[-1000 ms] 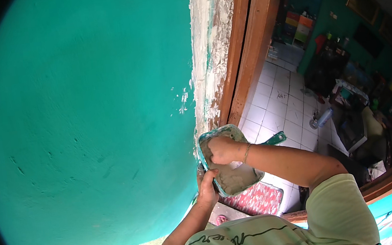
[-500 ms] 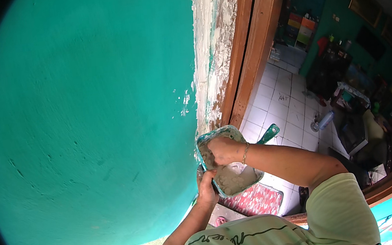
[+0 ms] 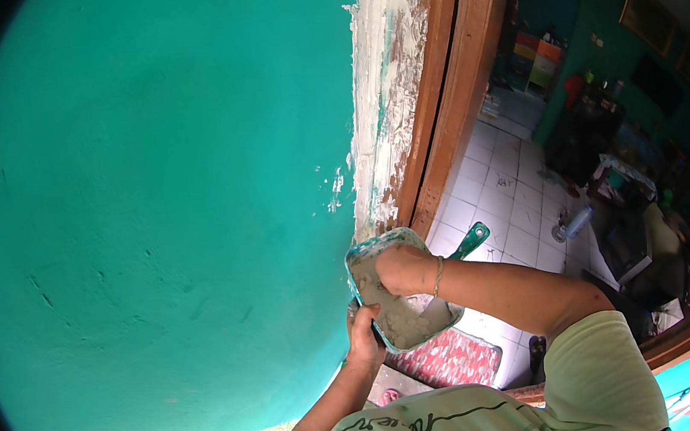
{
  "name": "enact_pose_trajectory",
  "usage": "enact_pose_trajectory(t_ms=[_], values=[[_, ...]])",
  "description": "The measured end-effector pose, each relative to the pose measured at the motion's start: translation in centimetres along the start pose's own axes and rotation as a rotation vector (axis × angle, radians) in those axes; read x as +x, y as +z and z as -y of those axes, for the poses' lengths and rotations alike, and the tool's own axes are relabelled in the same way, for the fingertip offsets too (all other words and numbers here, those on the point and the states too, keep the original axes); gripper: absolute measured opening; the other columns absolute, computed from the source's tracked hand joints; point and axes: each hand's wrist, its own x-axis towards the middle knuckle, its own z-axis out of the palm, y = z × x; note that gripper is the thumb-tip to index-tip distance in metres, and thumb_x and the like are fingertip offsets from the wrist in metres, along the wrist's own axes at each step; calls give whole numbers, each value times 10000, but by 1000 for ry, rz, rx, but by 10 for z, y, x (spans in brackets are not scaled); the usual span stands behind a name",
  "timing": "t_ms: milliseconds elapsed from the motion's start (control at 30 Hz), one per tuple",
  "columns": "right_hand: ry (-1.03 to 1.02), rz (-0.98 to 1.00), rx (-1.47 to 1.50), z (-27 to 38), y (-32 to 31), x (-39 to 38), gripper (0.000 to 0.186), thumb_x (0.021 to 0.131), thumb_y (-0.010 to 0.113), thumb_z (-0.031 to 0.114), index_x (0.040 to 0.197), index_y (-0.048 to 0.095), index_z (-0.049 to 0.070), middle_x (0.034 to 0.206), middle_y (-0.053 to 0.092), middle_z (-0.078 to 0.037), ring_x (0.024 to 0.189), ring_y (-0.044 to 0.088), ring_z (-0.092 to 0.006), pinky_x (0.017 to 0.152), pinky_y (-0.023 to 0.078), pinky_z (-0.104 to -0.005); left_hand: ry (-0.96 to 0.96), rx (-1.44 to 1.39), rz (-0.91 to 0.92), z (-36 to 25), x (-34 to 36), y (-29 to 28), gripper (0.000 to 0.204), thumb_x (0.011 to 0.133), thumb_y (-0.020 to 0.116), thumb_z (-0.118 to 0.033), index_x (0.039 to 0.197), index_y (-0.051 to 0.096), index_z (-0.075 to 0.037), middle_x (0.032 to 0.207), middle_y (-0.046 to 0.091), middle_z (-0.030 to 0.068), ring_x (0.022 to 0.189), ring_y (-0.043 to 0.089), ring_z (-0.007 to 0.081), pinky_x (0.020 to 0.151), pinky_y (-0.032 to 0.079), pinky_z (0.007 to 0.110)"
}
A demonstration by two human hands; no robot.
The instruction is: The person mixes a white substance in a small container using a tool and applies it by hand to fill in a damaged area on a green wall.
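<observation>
A squarish plastic tub [image 3: 406, 234] with a green, paint-smeared rim holds greyish-white paste [image 3: 405, 322]. My left hand [image 3: 366, 335] grips its near left side, the thumb over the rim and the other fingers mostly hidden beneath. Inside the tub, my right hand [image 3: 406, 269] is closed with its knuckles down at the paste. Its fingertips are hidden, and what they hold cannot be made out. A green handle [image 3: 473, 238] with a hole at its end sticks out past my right forearm; where it joins is covered.
The green wall [image 3: 179, 193] fills the left. A strip of rough white filler [image 3: 376, 82] runs beside the brown wooden door frame [image 3: 454, 90]. Through the doorway lie white floor tiles [image 3: 497, 192], a red patterned mat [image 3: 457, 358], a plastic bottle [image 3: 578, 222] and dark furniture.
The view has shifted slightly, so the wall and door frame sit a little further right. My right hand has moved slightly within the tub; my left still grips its side.
</observation>
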Motion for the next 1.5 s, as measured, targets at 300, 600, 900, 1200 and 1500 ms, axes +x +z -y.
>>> enact_pose_trajectory(t_ms=[300,600,900,1200,1500], values=[[34,34,37,25,-14,-4,165,727,610,86,804,726,-2,831,685,-226,813,689,-373,702,550,-431,25,95,0,4,3,-10,466,795,544,-214,1214,510,-14,1159,595,146,1076,593,290,958,475,447],[-78,121,61,22,-26,-1,182,755,587,78,818,703,-47,854,678,-248,868,680,-373,742,545,-422,38,22,10,-1,11,-9,455,769,569,-94,1205,488,6,1056,586,146,975,603,280,874,500,410],[24,91,45,21,-17,-3,201,745,639,134,832,699,-37,849,677,-233,836,678,-383,719,546,-421,-8,57,33,7,17,-13,470,785,558,-166,1218,492,5,1111,590,161,1024,600,301,917,487,456],[23,52,1,10,-15,2,175,709,686,123,792,710,-29,802,679,-227,808,692,-367,675,564,-411,-14,97,74,14,31,-22,508,796,544,-203,1252,480,12,1176,586,172,1063,600,317,941,487,472],[-177,-41,-134,-4,-11,6,173,678,693,145,718,707,-23,709,661,-194,721,687,-348,644,558,-415,-4,-21,73,7,26,-6,392,789,575,-103,1164,537,3,1040,611,128,959,612,255,868,500,388]])
